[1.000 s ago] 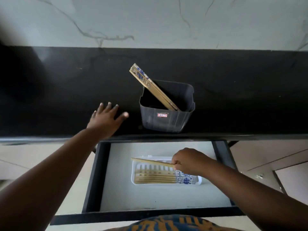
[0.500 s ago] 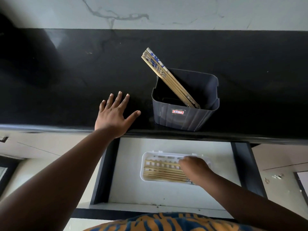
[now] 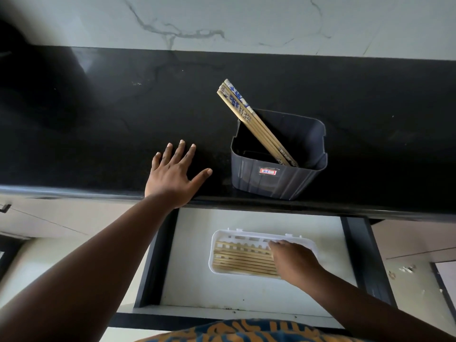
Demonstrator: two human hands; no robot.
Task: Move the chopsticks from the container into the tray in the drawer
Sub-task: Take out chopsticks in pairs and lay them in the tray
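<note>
A dark grey container (image 3: 283,183) stands on the black counter near its front edge. Several wooden chopsticks with blue-patterned tops (image 3: 249,117) lean in it toward the back left. Below, the open drawer (image 3: 246,294) holds a white tray (image 3: 214,245) with several chopsticks (image 3: 241,261) lying side by side. My right hand (image 3: 293,262) rests palm down over their right ends; its fingers hide whether it grips any. My left hand (image 3: 172,176) lies flat on the counter, fingers spread, left of the container.
The black counter (image 3: 98,119) runs the full width under a white marbled wall. The drawer's dark side walls (image 3: 158,255) frame the tray. Pale cabinet fronts (image 3: 49,218) lie to the left and right of the drawer.
My right hand held one chopstick above the tray a second ago; it has since come down onto the chopsticks in the tray. The left hand has stayed flat on the counter.
</note>
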